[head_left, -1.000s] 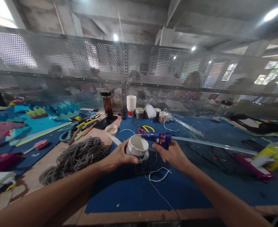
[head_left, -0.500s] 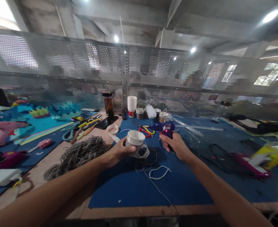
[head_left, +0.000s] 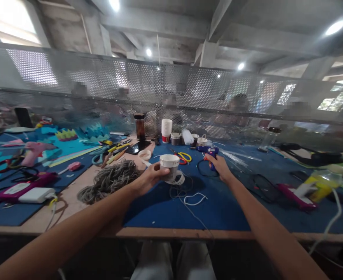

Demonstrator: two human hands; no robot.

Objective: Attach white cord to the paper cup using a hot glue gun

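My left hand (head_left: 152, 177) is closed round a paper cup (head_left: 171, 173), held upright above the table. The cup has a white rim, and its lower side is wrapped in grey cord. A curled white paper strip (head_left: 179, 179) shows at its right side. To the right and farther back, my right hand (head_left: 222, 168) grips the handle of a blue hot glue gun (head_left: 212, 151), its nozzle pointing left. Beneath the cup, loose grey cord (head_left: 186, 190) and a white cord loop (head_left: 195, 199) lie on the blue mat (head_left: 171, 214).
A heap of grey cord (head_left: 110, 181) lies left of the cup. Behind stand stacked paper cups (head_left: 166, 130), a dark jar (head_left: 139, 126) and several small cord-wrapped cups. Red-and-yellow scissors (head_left: 185, 157) lie between my hands. A perforated metal screen (head_left: 101, 74) closes off the far side.
The view has tilted down, bringing the table's front edge and my legs into sight. My right hand has moved slightly away with the glue gun; my left keeps holding the cup.
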